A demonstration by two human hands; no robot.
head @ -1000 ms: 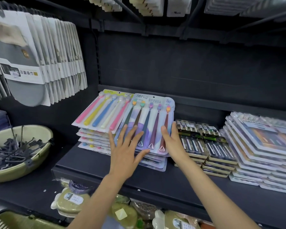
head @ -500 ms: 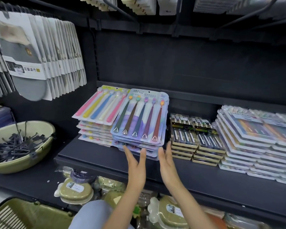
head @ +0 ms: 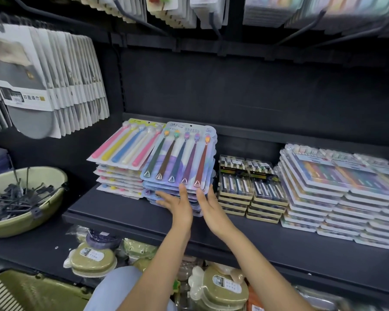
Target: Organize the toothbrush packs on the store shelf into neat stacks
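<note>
Four stacks of flat toothbrush packs sit along a dark shelf (head: 126, 212) across the middle of the frame. At centre left, a stack of clear packs with pastel pink, yellow and blue brushes (head: 124, 151). Overlapping its right edge, a slightly fanned stack of pale blue cards holding five dark-handled brushes (head: 180, 158). Just right, low black-and-gold boxed packs (head: 252, 187) in two columns. At far right, a wide, unevenly stepped stack of multicoloured packs (head: 337, 189).
</note>
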